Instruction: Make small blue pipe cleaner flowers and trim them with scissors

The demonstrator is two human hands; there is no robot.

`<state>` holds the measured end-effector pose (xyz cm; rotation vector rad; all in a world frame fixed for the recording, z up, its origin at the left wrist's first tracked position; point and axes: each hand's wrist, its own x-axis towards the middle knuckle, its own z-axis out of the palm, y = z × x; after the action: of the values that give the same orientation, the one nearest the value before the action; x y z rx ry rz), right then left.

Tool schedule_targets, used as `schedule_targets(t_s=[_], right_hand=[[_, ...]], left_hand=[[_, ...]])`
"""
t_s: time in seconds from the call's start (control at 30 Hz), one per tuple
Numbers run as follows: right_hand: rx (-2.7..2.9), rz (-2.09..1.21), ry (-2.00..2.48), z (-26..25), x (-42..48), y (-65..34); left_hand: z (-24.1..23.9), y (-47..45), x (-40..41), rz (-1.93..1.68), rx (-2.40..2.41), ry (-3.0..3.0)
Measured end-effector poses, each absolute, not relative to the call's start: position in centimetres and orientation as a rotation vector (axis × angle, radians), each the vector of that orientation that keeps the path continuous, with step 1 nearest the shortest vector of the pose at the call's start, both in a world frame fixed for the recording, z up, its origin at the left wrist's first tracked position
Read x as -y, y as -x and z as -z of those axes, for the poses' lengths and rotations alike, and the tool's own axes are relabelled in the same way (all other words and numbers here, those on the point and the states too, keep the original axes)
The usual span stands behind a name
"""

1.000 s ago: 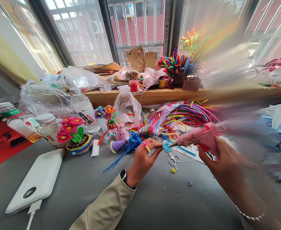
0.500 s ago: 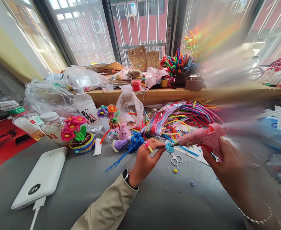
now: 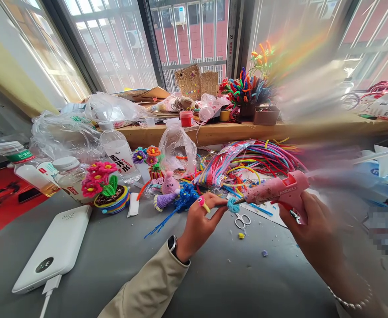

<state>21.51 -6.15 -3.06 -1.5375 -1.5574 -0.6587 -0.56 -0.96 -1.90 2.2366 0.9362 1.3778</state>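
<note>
Between the thumb and fingertips of my left hand [image 3: 198,221] is pinched a small light-blue fuzzy piece [image 3: 232,205], seemingly bent from pipe cleaner. My right hand [image 3: 313,229] is wrapped round the handle of a pink glue gun [image 3: 280,190]. The gun's metal tip points left and meets the light-blue piece. Just below that piece lie small white-handled scissors [image 3: 242,221]. To the left of my left hand are a dark-blue fuzzy bundle [image 3: 185,197] and a pink and purple doll [image 3: 169,190].
A bundle of coloured pipe cleaners [image 3: 227,163] lies behind the hands. At left stand a potted pink flower [image 3: 111,194], a white power bank [image 3: 56,247] with a cable, and a water bottle [image 3: 119,154]. Clutter lines the wooden ledge [image 3: 220,130]. The right side is smeared.
The whole view has shifted very slightly. Both hands keep their grips, and the glue gun's tip stays at the light-blue piece.
</note>
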Motion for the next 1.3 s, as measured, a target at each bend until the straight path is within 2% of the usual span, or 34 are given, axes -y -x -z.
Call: schedule_targets(t_s=[0.57, 1.3], right_hand=[[1.559, 0.65, 1.533, 3.21, 6.39, -21.53], [1.578, 0.822, 1.435, 2.98, 6.42, -21.4]], left_hand=[[1.77, 0.62, 1.12, -1.373, -0.94, -2.244], [1.8, 0.68, 1.0, -1.376, -0.911, -2.27]])
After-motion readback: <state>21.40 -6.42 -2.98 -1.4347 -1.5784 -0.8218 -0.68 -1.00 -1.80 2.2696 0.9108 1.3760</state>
